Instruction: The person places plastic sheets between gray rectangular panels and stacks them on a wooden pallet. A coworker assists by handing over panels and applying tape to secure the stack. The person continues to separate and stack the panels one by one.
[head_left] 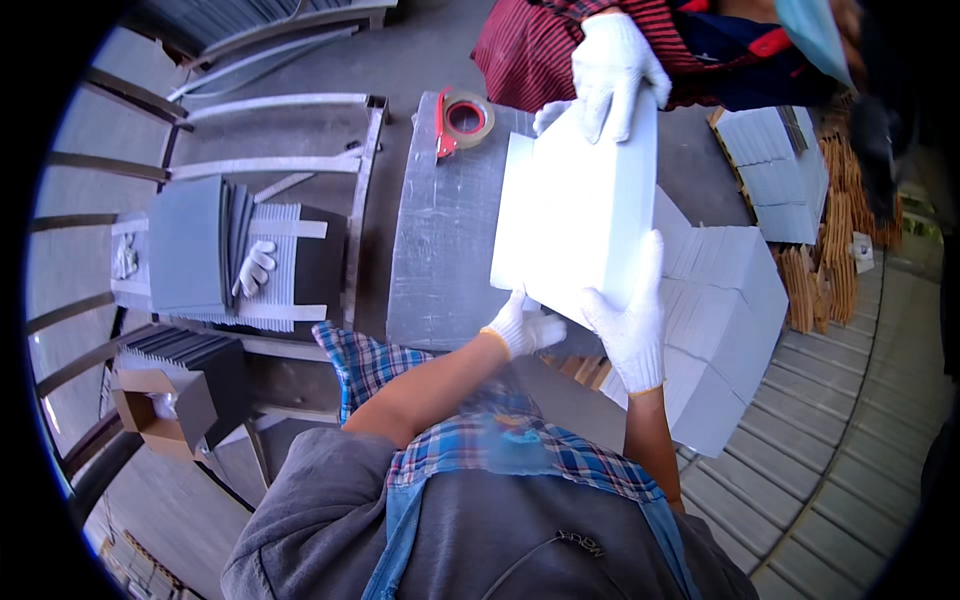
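Big grey metal surface (440, 250) in the middle, slightly tilted in the fisheye view. Just right of it, a stack of pale grey boxes (730, 300) piled beside the surface, more of the same further back near some wooden slats (835, 230). Above the surface, a flat white box (575, 215), held up at an angle. Left hand (525, 328) in a white knit glove, grip closed around the near bottom corner of the white box. Right hand (630, 320), also gloved, fingers spread flat up the box's right edge, gripping it too. Far end of the box held by another person's gloved hand (612, 65). Smallest bit: roll of brown tape (465, 118) with a red dispenser, sitting on the far end of the surface.
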